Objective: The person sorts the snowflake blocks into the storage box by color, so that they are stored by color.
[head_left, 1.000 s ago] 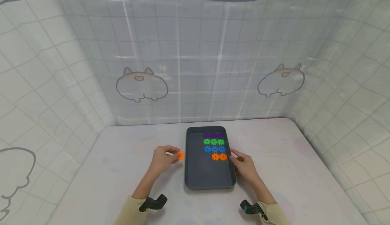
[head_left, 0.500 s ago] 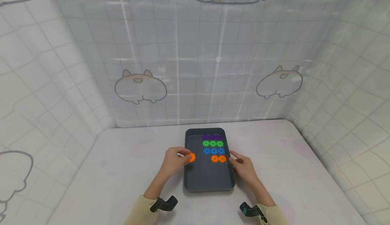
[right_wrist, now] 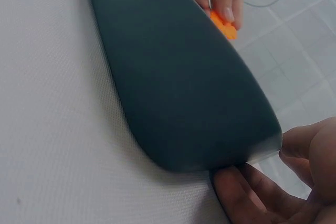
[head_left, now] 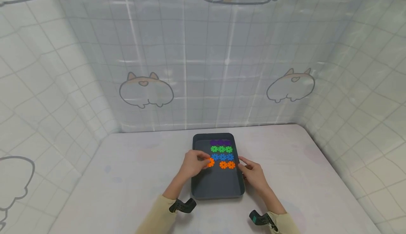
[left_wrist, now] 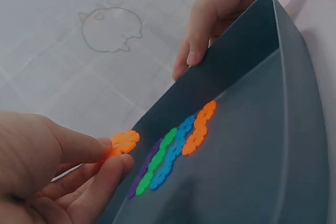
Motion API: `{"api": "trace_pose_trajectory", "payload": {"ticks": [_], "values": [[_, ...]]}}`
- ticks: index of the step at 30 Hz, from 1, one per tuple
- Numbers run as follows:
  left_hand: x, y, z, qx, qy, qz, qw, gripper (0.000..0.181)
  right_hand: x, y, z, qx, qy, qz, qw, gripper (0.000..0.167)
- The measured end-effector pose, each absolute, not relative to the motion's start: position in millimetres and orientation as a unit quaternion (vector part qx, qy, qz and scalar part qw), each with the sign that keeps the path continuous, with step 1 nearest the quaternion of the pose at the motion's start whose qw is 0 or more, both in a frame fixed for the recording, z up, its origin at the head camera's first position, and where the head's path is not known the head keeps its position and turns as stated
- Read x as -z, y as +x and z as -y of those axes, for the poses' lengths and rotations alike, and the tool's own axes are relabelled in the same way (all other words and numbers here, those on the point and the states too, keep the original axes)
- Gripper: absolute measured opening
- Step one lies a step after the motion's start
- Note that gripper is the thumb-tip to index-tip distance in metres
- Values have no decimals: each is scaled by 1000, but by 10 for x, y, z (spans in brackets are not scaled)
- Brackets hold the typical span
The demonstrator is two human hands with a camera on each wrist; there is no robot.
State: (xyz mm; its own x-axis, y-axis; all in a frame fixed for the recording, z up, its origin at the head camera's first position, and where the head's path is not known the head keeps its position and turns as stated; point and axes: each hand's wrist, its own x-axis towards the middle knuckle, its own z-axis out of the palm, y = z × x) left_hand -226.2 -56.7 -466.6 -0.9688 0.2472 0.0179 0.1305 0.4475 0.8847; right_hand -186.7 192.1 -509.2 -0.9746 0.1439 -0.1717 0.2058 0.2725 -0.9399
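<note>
In the head view my left hand (head_left: pixel 193 164) pinches an orange interlocking plastic disc (head_left: pixel 210 162) between thumb and fingertips, over the dark grey tray (head_left: pixel 217 186). The left wrist view has this notched disc (left_wrist: pixel 125 142) held above the tray floor. Inside the tray lie three purple discs (head_left: pixel 221 142), three green discs (head_left: pixel 221 149), three blue discs (head_left: pixel 222 157) and two orange discs (head_left: pixel 227 165), each colour in its own row. My right hand (head_left: pixel 254 174) grips the tray's right side wall, thumb at the rim and fingers partly hidden beneath in the right wrist view.
A pale tabletop (head_left: pixel 133 184) surrounds the tray. Behind it and at both sides rise grid-patterned curtains (head_left: pixel 209 96) with cartoon outlines. Black wrist-worn devices (head_left: pixel 183 205) sit by both sleeves. Bare tray floor lies to the left of and nearer than the rows.
My left hand has carried the orange disc rightward, from outside the tray's left edge to just left of the two orange discs. My right hand stays at the tray's right side.
</note>
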Motion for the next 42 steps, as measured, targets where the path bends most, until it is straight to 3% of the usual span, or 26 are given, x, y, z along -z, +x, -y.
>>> {"api": "trace_pose_trajectory", "payload": {"ticks": [10, 42], "values": [[4748, -2379, 424, -531, 108, -837, 81, 11, 5094, -1866, -1927, 599, 108, -793, 27, 41], [4918, -2414, 310, -501, 110, -854, 86, 6, 5100, -1861, -1927, 603, 108, -789, 29, 41]]}}
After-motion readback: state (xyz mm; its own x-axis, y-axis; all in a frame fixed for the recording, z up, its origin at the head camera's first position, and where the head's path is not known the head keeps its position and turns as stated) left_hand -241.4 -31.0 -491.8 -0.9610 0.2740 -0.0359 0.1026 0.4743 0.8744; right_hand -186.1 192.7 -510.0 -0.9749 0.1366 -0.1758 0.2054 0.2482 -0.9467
